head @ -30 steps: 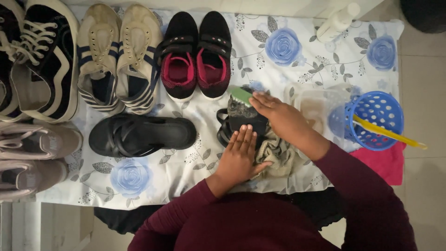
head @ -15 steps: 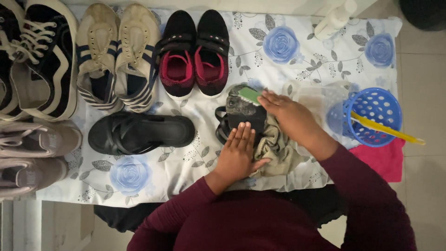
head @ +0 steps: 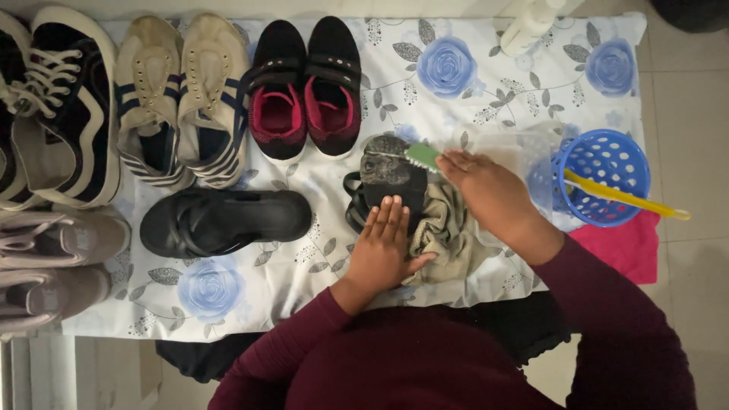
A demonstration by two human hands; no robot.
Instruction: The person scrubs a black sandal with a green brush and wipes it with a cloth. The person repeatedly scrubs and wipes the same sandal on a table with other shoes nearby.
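My left hand [head: 383, 247] lies flat, fingers together, pressing down on a black sandal [head: 383, 182] turned sole-up on the floral cloth. My right hand [head: 490, 190] grips a green-handled brush [head: 422, 156] whose bristle end rests on the sandal's dusty sole. A crumpled beige rag [head: 448, 235] lies under and beside the sandal, between my two hands. The matching black sandal [head: 224, 222] lies on its side to the left.
White floral cloth [head: 471, 91] covers the table. Black-and-pink shoes [head: 304, 87], striped beige sneakers [head: 182, 99], black-and-white sneakers [head: 53, 106] and grey shoes [head: 53, 266] line the back and left. A blue perforated basket [head: 604, 178] with a yellow stick [head: 630, 199], a pink cloth [head: 619, 247] and a white bottle [head: 531, 23] stand right.
My right hand has shifted the brush slightly across the sandal's sole. My left hand stays pressed on the sandal.
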